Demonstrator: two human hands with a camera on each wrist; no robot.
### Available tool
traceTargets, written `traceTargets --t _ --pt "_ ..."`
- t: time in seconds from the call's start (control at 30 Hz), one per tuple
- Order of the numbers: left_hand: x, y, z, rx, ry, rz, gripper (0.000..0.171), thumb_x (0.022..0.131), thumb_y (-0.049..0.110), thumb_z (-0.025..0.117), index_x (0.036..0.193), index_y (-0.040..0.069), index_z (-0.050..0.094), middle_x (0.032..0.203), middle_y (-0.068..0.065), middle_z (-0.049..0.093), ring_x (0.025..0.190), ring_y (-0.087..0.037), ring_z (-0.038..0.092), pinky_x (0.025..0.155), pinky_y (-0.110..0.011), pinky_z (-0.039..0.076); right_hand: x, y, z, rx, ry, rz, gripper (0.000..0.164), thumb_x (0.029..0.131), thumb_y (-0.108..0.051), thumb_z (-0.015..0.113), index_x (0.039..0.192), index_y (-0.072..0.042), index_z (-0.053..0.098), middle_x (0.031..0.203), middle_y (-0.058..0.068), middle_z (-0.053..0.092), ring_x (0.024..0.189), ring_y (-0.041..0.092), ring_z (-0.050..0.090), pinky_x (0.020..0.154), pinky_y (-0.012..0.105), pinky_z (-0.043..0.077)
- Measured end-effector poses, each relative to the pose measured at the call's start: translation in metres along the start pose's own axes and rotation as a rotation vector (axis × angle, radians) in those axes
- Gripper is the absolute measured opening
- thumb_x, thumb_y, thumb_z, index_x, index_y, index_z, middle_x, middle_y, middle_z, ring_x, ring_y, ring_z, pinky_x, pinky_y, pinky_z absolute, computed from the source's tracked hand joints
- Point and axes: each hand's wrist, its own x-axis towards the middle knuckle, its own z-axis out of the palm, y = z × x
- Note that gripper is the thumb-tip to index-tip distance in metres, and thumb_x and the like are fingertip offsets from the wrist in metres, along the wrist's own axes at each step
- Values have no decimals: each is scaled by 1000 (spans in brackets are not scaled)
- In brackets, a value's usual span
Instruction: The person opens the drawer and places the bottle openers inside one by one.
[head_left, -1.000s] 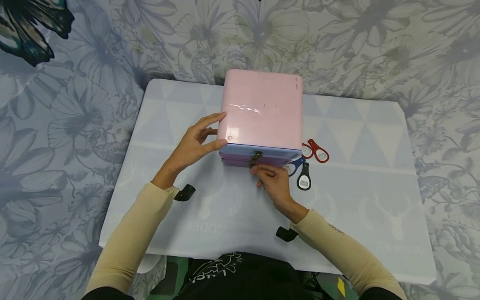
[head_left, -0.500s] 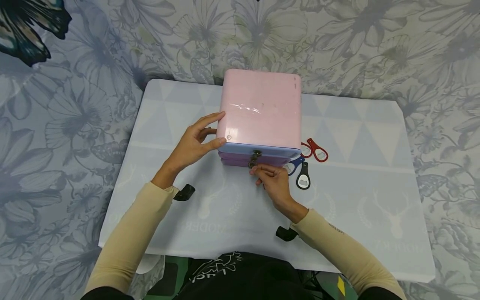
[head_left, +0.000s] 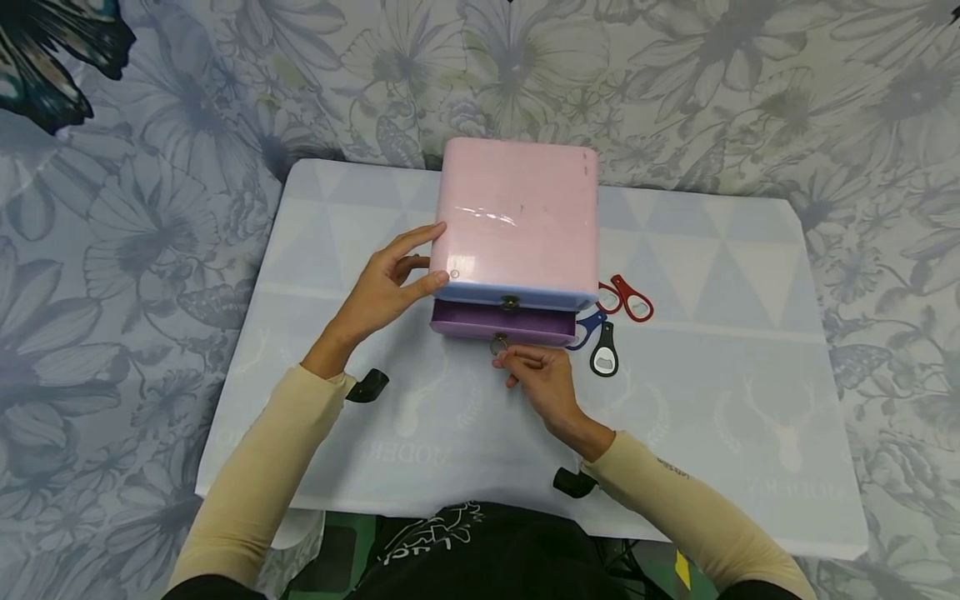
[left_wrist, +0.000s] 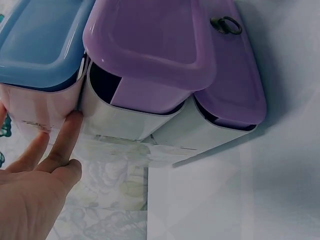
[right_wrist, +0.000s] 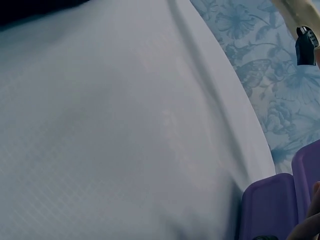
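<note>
A small pink cabinet (head_left: pixel 517 208) stands on the table, with a blue top drawer (left_wrist: pixel 40 45) and two purple drawers below it. The middle purple drawer (left_wrist: pixel 150 35) juts out from its slot, and the strip of its inside seen from above is purple. My left hand (head_left: pixel 378 296) rests against the cabinet's left side, fingers extended and thumb near the front corner. At the front, my right hand (head_left: pixel 547 387) pinches the ring pull (head_left: pixel 498 343) of that drawer. Only a bit of the right hand shows at the right wrist view's corner. The bottom purple drawer (left_wrist: pixel 235 85) sits flush.
Right of the cabinet lie several bottle openers: a red one (head_left: pixel 636 298), another red one partly hidden, a blue one (head_left: pixel 587 330) and a black one (head_left: pixel 604 354). The pale patterned tablecloth (head_left: pixel 720 417) meets a floral wall behind.
The middle purple drawer has slid out toward the person as the right hand pulled its ring back. The left hand keeps its place on the cabinet's side.
</note>
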Motion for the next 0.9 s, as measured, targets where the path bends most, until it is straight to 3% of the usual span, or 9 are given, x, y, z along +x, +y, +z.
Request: traceTargets --t 0.1,0.27,0.5,0.67,0.77,0.9 --pt "1 0 0 2 1 -8 64 96 9 68 153 27 45 159 7 36 125 -27 56 102 -42 49 -4 0 0 -11 -9 8 17 95 -7 68 104 5 76 94 24 75 62 29 68 61 32 55" --pt "0 2 1 -10 5 -23 67 95 4 68 154 22 43 161 3 34 126 -30 55 97 -36 51 -11 0 0 -11 -22 27 17 95 -8 68 104 4 76 94 21 76 60 19 66 63 29 53" --pt "0 1 1 -10 7 -13 65 95 6 67 153 23 44 160 5 34 127 -29 55 100 -39 50 -20 1 1 -41 -37 66 14 95 -7 67 101 0 78 92 16 77 59 14 64 64 28 52" --pt "0 1 0 -3 7 -2 63 96 10 68 152 26 45 159 7 35 126 -28 55 103 -44 48 -27 2 0 -52 -68 73 15 96 -9 67 101 0 78 93 17 76 63 22 66 66 26 53" --pt "-1 1 0 -6 6 0 63 96 10 68 152 26 45 159 7 35 126 -28 55 103 -47 48 -32 3 0 -51 -81 79 15 96 -9 67 101 1 77 93 18 76 69 34 68 65 27 55" --pt "-2 1 0 -8 5 -9 62 96 11 68 152 27 45 159 8 35 127 -27 55 103 -45 48 -39 5 0 -50 -98 115 16 95 -9 69 103 2 77 94 17 77 76 39 69 65 30 57"
